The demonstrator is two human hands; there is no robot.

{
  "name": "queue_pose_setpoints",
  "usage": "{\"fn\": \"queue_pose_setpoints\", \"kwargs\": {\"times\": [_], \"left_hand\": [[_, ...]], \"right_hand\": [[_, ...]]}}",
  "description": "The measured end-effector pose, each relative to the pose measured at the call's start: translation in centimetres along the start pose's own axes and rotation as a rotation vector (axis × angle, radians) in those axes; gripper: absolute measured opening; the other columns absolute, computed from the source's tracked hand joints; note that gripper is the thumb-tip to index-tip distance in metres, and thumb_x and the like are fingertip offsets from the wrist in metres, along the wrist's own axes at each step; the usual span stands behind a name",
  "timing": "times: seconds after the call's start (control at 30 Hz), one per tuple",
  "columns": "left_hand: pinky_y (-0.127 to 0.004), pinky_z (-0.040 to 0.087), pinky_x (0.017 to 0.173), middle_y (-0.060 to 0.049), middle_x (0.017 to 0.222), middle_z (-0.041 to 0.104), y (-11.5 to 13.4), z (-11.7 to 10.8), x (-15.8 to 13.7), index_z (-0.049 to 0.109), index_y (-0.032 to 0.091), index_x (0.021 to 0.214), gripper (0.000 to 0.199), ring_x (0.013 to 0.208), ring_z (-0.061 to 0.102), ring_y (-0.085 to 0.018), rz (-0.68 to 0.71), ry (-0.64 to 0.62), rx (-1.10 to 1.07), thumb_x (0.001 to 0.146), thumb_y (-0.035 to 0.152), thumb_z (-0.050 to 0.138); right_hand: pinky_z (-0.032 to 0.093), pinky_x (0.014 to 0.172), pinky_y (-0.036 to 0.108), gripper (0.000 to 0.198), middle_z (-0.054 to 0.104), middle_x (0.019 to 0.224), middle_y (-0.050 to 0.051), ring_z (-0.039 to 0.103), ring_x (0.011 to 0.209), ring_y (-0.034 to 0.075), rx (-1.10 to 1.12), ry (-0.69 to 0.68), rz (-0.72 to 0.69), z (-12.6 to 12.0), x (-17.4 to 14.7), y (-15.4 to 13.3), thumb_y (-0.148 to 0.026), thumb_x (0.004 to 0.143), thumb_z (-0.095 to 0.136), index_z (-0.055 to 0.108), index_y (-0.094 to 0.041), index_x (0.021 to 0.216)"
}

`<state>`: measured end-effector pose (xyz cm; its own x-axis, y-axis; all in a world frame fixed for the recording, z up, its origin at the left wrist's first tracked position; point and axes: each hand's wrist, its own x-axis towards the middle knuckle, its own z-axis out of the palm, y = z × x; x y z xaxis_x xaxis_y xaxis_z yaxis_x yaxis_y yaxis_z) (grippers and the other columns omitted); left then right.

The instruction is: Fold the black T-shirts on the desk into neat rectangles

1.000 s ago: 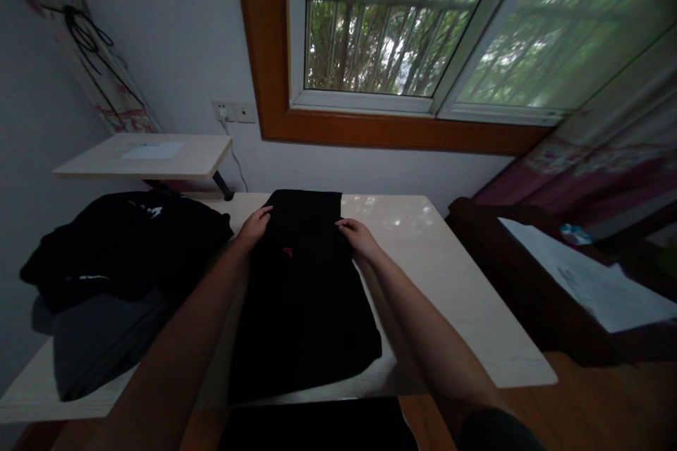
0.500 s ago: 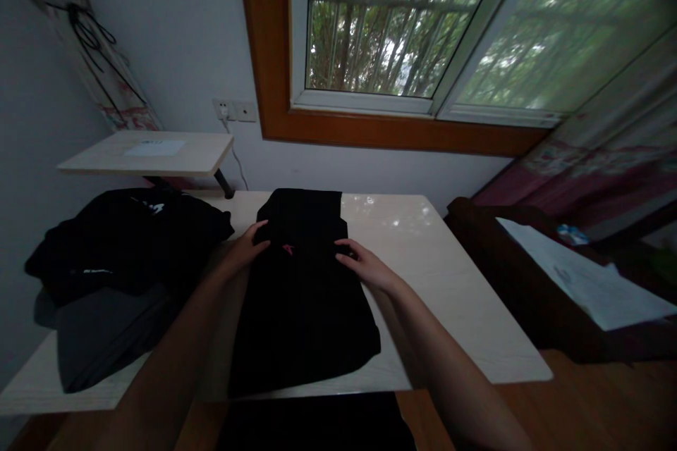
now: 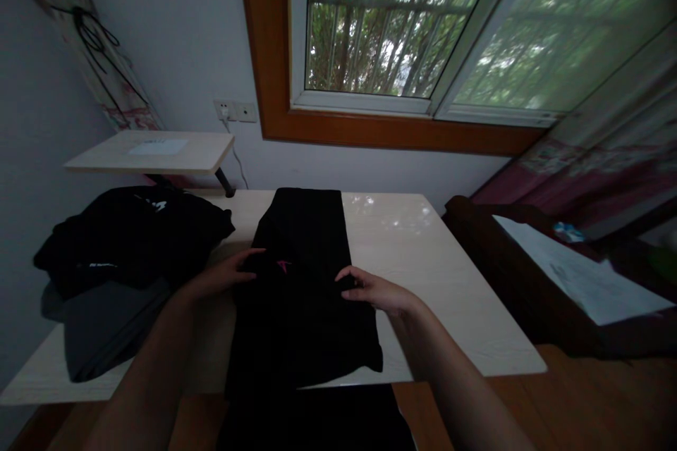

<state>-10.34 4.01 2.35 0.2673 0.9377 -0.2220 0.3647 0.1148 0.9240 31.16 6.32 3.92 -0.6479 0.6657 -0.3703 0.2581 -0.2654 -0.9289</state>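
Observation:
A black garment (image 3: 312,338) with a small pink logo lies lengthwise on the pale table, its near end reaching the front edge. I cannot tell its exact kind. My left hand (image 3: 230,273) rests at its left side, thumb and fingers apart, level with the logo. On the opposite side my right hand (image 3: 375,290) touches the cloth, its fingers curved and the thumb apart, with black fabric showing in the gap. Some fingertips of both hands are hard to make out against the dark cloth.
To the left lies a heap of black clothes (image 3: 132,239) with a grey garment (image 3: 111,331). A small raised shelf (image 3: 201,155) stands behind it. The table (image 3: 449,282) meets the wall below a window. Beyond its right edge, a white sheet (image 3: 576,275) lies on dark furniture.
Both hands have slid along the garment's sides toward me. The logo and near hem have shifted nearer too, while the far end has stayed in place and the sides look straighter.

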Motion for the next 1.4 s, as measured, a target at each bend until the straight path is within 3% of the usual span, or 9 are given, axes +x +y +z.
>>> {"fn": "queue_pose_setpoints", "kwargs": {"times": [0.13,0.23,0.47,0.63,0.73,0.93,1.07,1.2,1.4], "left_hand": [[-0.048,0.045,0.113,-0.007,0.147,0.059,0.5,-0.1,0.0,0.057,0.030,0.140,0.071,0.134,0.057,-0.029,-0.005,-0.005,-0.003,0.073,0.036,0.077],[-0.048,0.044,0.113,-0.008,0.148,0.059,0.6,0.2,0.1,0.056,0.030,0.141,0.072,0.135,0.057,-0.028,-0.005,-0.027,-0.081,0.073,0.035,0.078],[-0.039,0.056,0.095,-0.006,0.140,0.064,0.3,0.1,-0.7,0.055,0.033,0.143,0.068,0.118,0.067,-0.026,-0.068,-0.051,-0.121,0.077,0.040,0.075],[-0.035,0.054,0.077,-0.005,0.097,0.073,0.3,-0.3,0.2,0.071,0.023,0.122,0.051,0.084,0.067,-0.023,-0.016,0.234,0.348,0.080,0.049,0.065],[-0.034,0.050,0.078,-0.006,0.094,0.072,1.4,0.8,0.5,0.077,0.023,0.098,0.036,0.083,0.065,-0.023,0.062,0.334,0.546,0.085,0.050,0.057],[-0.036,0.046,0.082,-0.008,0.091,0.071,4.2,6.2,-0.8,0.076,0.024,0.081,0.045,0.088,0.064,-0.025,0.087,0.091,0.648,0.089,0.063,0.054],[-0.038,0.046,0.088,-0.009,0.098,0.071,4.7,8.7,-2.0,0.073,0.022,0.084,0.046,0.099,0.063,-0.028,0.063,0.018,0.601,0.085,0.066,0.059],[-0.037,0.049,0.083,-0.006,0.092,0.070,4.6,9.7,-3.4,0.067,0.021,0.081,0.040,0.088,0.064,-0.025,0.018,0.049,0.451,0.089,0.059,0.056],[-0.039,0.053,0.093,-0.009,0.122,0.071,4.5,9.7,-7.6,0.067,0.025,0.119,0.052,0.117,0.064,-0.030,-0.186,0.198,0.029,0.084,0.064,0.060]], "right_hand": [[0.028,0.042,0.018,0.046,0.054,0.079,-0.006,0.040,0.049,0.006,0.040,0.002,0.075,0.4,-1.4,-1.2,-0.041,0.082,0.075,0.056,-0.030,0.122],[0.016,0.036,0.019,0.047,0.049,0.072,-0.009,0.027,0.040,0.003,0.088,0.028,0.105,0.4,-1.9,-1.8,-0.042,0.085,0.070,0.051,-0.033,0.127],[0.029,0.034,0.016,0.051,0.047,0.069,-0.011,0.034,0.036,0.003,0.048,-0.049,0.163,-0.3,-1.7,-0.8,-0.041,0.085,0.069,0.048,-0.033,0.131],[0.040,0.040,0.017,0.047,0.052,0.076,-0.008,0.054,0.046,0.007,-0.130,-0.011,0.101,-1.5,-0.8,0.2,-0.045,0.087,0.066,0.050,-0.029,0.128],[0.040,0.043,0.018,0.040,0.057,0.076,-0.005,0.058,0.052,0.009,-0.199,0.143,-0.014,-2.3,-0.1,0.7,-0.045,0.088,0.063,0.055,-0.023,0.120],[0.041,0.051,0.023,0.029,0.057,0.068,-0.003,0.052,0.056,0.012,-0.236,0.396,-0.176,-2.4,2.0,1.4,-0.043,0.086,0.062,0.065,-0.021,0.104],[0.043,0.060,0.026,0.025,0.059,0.071,-0.001,0.054,0.065,0.015,-0.400,0.471,-0.249,-2.0,2.9,1.8,-0.041,0.087,0.059,0.069,-0.022,0.100],[0.045,0.068,0.028,0.029,0.061,0.078,-0.001,0.057,0.071,0.016,-0.550,0.480,-0.301,-1.7,3.2,2.2,-0.039,0.091,0.058,0.068,-0.022,0.112],[0.047,0.080,0.031,0.031,0.062,0.094,0.002,0.061,0.081,0.017,-0.728,0.508,-0.312,-0.8,3.3,2.1,-0.035,0.092,0.063,0.065,-0.024,0.121]]}}
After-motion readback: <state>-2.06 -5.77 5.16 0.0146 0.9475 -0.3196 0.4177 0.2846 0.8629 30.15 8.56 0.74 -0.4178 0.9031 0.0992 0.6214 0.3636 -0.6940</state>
